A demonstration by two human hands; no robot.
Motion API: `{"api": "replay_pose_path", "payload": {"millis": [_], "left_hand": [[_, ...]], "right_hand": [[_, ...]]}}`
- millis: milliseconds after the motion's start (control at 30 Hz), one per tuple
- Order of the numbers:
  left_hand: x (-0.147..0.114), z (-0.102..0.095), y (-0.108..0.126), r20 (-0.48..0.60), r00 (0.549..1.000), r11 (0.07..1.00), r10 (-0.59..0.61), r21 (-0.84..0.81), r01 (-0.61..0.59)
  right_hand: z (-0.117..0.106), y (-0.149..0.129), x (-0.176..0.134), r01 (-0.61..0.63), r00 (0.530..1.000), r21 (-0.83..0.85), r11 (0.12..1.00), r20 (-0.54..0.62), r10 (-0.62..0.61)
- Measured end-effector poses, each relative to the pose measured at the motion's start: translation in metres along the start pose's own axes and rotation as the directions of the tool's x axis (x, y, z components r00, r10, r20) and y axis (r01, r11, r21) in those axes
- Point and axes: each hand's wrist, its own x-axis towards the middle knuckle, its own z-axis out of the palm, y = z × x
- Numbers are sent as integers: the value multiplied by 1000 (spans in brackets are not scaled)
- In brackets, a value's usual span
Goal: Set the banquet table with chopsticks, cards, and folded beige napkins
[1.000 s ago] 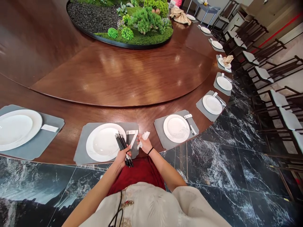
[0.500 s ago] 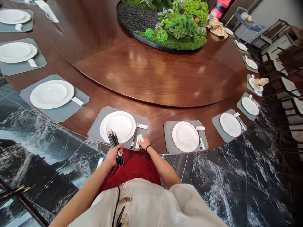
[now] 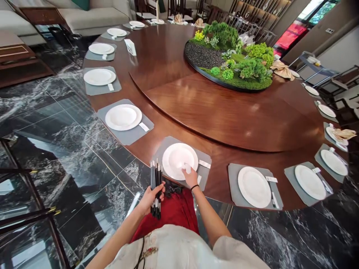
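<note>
My left hand [image 3: 153,198] is closed around a bundle of black chopsticks [image 3: 156,173] with pale tips, held upright just off the table's edge. My right hand [image 3: 191,177] reaches over the right side of a stacked pair of white plates [image 3: 172,160], fingers bent together. A small white patch shows at its fingertips; whether it is a held thing or plate surface I cannot tell. Under the plates lies a grey placemat [image 3: 161,151]. A white chopstick rest [image 3: 204,164] sits right of the plates, and a white packet [image 3: 199,179] shows partly beside my wrist.
The round wooden table [image 3: 179,129] carries a raised turntable [image 3: 213,116] with a planted centrepiece [image 3: 238,69]. Another plate setting [image 3: 254,186] on the right has chopsticks beside it; the left setting [image 3: 123,117] shows only a rest. Dark chair bars [image 3: 33,194] stand at left.
My view has swung left, so the table appears shifted right. My right hand has moved from the white packet to over the plates. My left hand still grips the chopsticks, now more upright.
</note>
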Motion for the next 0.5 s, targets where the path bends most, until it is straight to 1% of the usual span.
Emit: {"api": "replay_pose_path", "payload": {"millis": [33, 67, 100, 133, 167, 200, 267, 367, 500], "left_hand": [[-3, -11, 10, 7, 1000, 1000, 4, 11, -4], [-5, -21, 20, 7, 1000, 1000, 0, 24, -1], [-7, -31, 30, -5, 1000, 999, -8, 38, 8], [-9, -40, 41, -20, 1000, 999, -22, 49, 23], [-10, -50, 51, -35, 999, 998, -36, 56, 38], [-11, -59, 60, -45, 998, 997, -50, 58, 53], [-12, -76, 76, -49, 997, 997, -67, 42, 69], [-8, -100, 97, -58, 996, 997, -72, -14, 72], [11, -126, 128, -111, 991, 993, -69, -100, 58]], "right_hand": [[18, -33, 4, 25, 998, 119, 993, 54, -32], [36, -64, 8, 46, 986, 223, 974, 145, -80], [54, -93, 11, 54, 964, 305, 951, 232, -130], [70, -117, 14, 52, 936, 358, 932, 307, -170], [85, -137, 17, 39, 916, 388, 921, 353, -188], [97, -153, 20, 14, 909, 405, 914, 376, -180], [118, -174, 25, -56, 909, 428, 902, 395, -131], [142, -195, 36, -149, 911, 474, 868, 406, -66], [173, -223, 62, -205, 925, 520, 829, 379, -10]]}}
